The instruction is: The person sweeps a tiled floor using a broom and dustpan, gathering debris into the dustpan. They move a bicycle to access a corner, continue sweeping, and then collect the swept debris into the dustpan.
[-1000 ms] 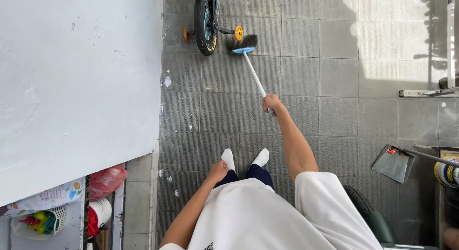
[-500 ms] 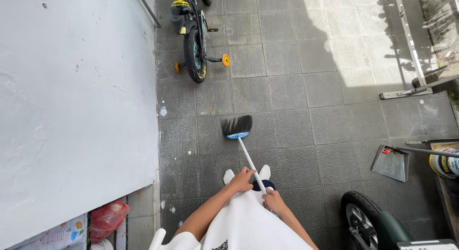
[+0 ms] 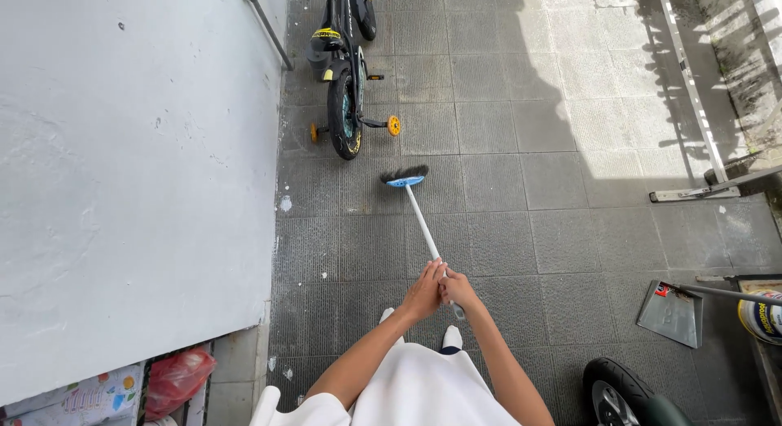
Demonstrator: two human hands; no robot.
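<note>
The grey tiled floor carries a small bicycle by the wall, a broom head just beside it, and a metal dustpan at right.

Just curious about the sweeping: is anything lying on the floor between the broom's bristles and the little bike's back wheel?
In the head view, only bare grey floor tiles separate the broom head from the bike's rear wheel.

Broom pushed back out toward the bicycle; hands now side by side.
</note>
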